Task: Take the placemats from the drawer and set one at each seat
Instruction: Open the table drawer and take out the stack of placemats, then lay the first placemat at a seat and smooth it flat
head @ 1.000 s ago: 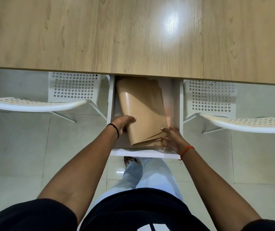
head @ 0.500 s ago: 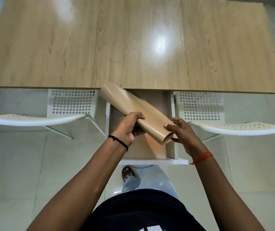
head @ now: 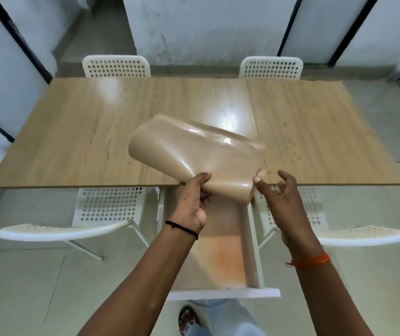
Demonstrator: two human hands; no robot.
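A curled bundle of tan placemats hangs above the near edge of the wooden table. My left hand pinches the bundle's near left corner. My right hand is at its near right corner, thumb touching the edge and fingers spread and blurred. Below them the white drawer stands pulled out from under the table, its floor bare with an orange stain.
Two white perforated chairs are tucked in on the near side, either side of the drawer. Two more chairs stand at the far side. White walls with dark posts surround the room. My foot is below the drawer front.
The placemats have come out of the drawer and up over the table edge, uncurling wider. My view has tilted up to show the whole table. My right hand's fingers have loosened.
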